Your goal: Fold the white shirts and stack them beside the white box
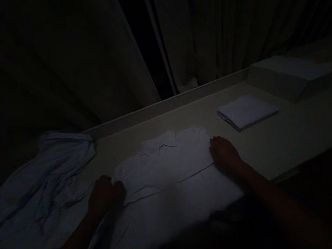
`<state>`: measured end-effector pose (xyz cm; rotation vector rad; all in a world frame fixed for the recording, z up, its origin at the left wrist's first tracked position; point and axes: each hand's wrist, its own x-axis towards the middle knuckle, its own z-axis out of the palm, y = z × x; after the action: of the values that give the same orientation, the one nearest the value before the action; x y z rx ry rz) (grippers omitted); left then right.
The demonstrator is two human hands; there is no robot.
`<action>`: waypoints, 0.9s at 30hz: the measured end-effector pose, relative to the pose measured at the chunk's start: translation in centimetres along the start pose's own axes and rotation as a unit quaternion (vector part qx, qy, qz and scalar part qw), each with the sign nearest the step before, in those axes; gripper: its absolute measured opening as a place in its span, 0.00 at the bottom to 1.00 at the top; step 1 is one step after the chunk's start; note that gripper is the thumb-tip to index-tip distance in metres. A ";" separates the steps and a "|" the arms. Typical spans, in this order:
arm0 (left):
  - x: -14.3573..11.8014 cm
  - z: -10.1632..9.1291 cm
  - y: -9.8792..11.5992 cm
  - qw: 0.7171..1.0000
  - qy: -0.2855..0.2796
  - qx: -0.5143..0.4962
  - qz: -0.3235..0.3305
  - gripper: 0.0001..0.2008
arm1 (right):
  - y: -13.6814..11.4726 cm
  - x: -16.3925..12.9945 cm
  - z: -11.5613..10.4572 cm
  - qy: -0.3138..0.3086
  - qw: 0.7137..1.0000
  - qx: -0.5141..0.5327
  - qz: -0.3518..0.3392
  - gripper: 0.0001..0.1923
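A white collared shirt (165,162) lies on the tabletop (280,140) between the left hand (103,197) and right hand (226,155), its lower end lost in darkness; whether either grips its edge I cannot tell. A rumpled garment (57,174) is cut off at left; dim curtains (66,64) hang behind.

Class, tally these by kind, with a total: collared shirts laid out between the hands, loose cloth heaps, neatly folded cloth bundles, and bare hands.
Collared shirt: 1
Loose cloth heap: 1 (pieces within it cannot be told apart)
Folded cloth bundle: 1
Bare hands: 2 (left hand, right hand)
Total: 5
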<state>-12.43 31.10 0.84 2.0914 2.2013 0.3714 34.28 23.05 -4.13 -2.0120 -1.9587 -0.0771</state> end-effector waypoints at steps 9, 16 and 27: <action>-0.6 6.6 22.1 0.927 -0.080 -0.041 0.364 0.21 | -3.4 -2.6 1.8 -0.038 0.999 -0.004 -0.036 0.29; 4.1 13.4 34.4 0.894 -0.103 -0.024 0.435 0.22 | -2.8 -3.5 2.5 -0.048 0.998 0.017 -0.040 0.32; 7.1 14.8 33.8 0.941 -0.003 -0.020 0.338 0.25 | -2.3 -3.3 1.5 -0.071 0.996 0.041 -0.041 0.33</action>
<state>23.26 41.19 -4.88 2.7570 1.3804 0.4365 31.53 20.25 -5.99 -1.9323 -2.0946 0.1272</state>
